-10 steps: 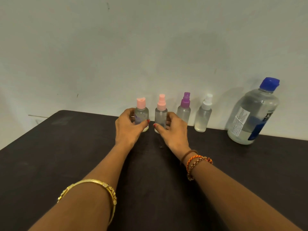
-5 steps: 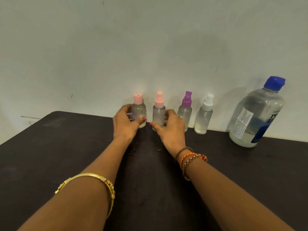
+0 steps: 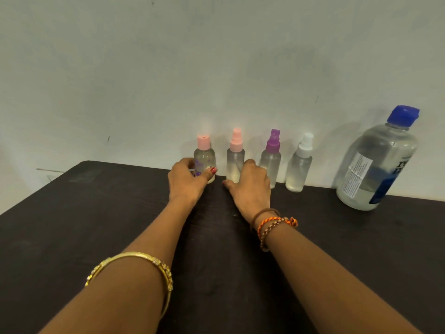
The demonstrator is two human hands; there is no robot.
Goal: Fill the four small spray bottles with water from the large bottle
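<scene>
Four small bottles stand in a row at the far edge of a dark table, close against a pale wall. From the left: a clear flip-cap bottle with a pink cap and purple marks, a pink-topped spray bottle, a purple-topped spray bottle, and a white-topped spray bottle. Well to their right stands the large water bottle with a blue cap and a label, water low in it. The left hand curls round the flip-cap bottle, its thumb with a red nail across the front. The right hand is wrapped round the base of the pink-topped spray bottle, thumb near the table beside it. A gold bangle circles the left forearm; braided thread bracelets circle the right wrist.
</scene>
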